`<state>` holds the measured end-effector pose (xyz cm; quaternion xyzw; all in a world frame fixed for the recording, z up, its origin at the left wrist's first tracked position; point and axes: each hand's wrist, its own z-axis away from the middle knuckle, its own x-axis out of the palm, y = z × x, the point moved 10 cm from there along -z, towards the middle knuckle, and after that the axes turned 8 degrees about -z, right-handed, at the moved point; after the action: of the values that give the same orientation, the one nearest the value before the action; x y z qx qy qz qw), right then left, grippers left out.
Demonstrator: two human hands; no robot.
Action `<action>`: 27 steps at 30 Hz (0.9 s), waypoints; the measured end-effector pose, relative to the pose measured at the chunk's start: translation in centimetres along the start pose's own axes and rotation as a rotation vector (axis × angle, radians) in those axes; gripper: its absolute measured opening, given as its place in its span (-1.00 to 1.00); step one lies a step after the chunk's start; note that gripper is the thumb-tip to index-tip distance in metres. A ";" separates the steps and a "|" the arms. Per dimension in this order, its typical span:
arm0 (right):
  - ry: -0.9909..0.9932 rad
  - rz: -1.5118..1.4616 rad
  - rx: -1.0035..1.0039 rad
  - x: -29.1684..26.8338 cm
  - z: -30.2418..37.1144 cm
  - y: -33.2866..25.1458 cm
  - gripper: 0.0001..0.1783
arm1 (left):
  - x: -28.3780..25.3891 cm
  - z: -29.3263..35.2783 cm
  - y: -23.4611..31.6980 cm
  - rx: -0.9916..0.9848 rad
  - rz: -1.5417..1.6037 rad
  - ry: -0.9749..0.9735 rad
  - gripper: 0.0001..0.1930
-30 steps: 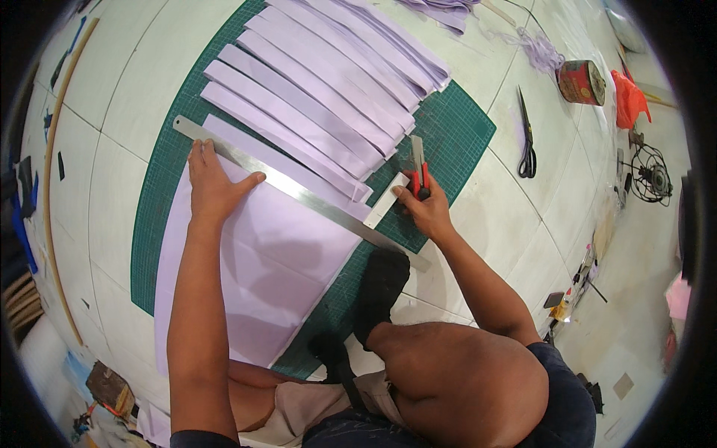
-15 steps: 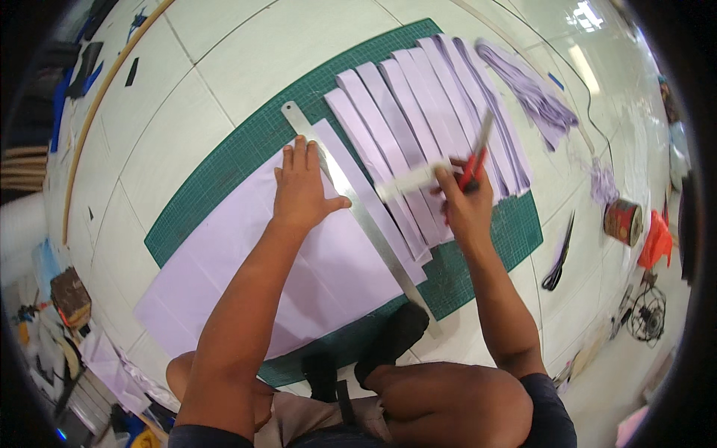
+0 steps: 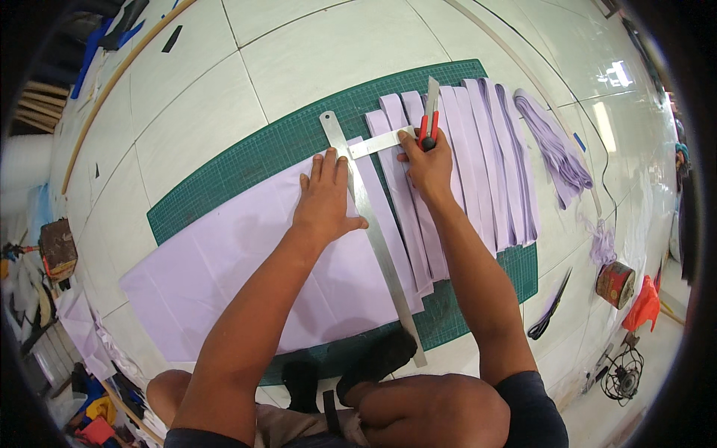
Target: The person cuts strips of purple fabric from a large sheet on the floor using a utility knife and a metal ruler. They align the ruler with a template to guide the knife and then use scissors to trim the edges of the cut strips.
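My left hand point(image 3: 321, 200) presses flat with fingers spread on a folded lilac cloth point(image 3: 224, 272), its fingertips and thumb at the edge of a long steel ruler point(image 3: 377, 243). That ruler lies across the cloth near its right edge, leaving a narrow margin beyond it. My right hand point(image 3: 433, 170) holds a red utility knife point(image 3: 429, 125), blade pointing away from me, together with a short steel ruler point(image 3: 377, 142). The short ruler's left end meets the long ruler near its far part. Beneath the cloth is a green cutting mat point(image 3: 246, 179).
Folded lilac strips point(image 3: 478, 168) lie side by side on the mat's right part. A lilac bundle point(image 3: 553, 145) sits beyond them. Black scissors point(image 3: 550, 306) and a red tin point(image 3: 615, 284) are on the tiled floor at right. My foot point(image 3: 381, 358) touches the long ruler's near end.
My right hand has moved left and away from me, bringing the short ruler against the long one. My left hand stays on the cloth and long ruler. The whole view has shifted slightly.
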<state>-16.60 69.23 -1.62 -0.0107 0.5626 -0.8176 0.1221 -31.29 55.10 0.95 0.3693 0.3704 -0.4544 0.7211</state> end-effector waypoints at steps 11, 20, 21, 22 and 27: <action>-0.015 0.002 -0.081 0.3 -0.1 -0.1 -0.60 | 0.1 0.0 -0.1 -0.005 0.044 -0.001 0.24; -0.006 0.038 -0.088 0.3 0.1 -0.4 -0.60 | 0.1 0.0 -0.1 0.001 0.036 0.019 0.23; -0.007 0.046 -0.094 0.3 0.2 -0.5 -0.60 | 0.1 0.0 -0.2 0.004 0.030 0.022 0.23; -0.010 0.056 -0.095 0.5 0.2 -0.6 -0.61 | 0.1 0.0 -0.3 0.005 0.023 0.022 0.23; -0.014 0.061 -0.099 0.6 0.7 -1.4 -0.60 | -0.2 -0.1 -0.1 0.004 -0.017 0.020 0.24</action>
<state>-17.33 68.98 -0.11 -0.0050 0.6014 -0.7847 0.1501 -31.50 55.27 1.07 0.3723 0.3798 -0.4575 0.7126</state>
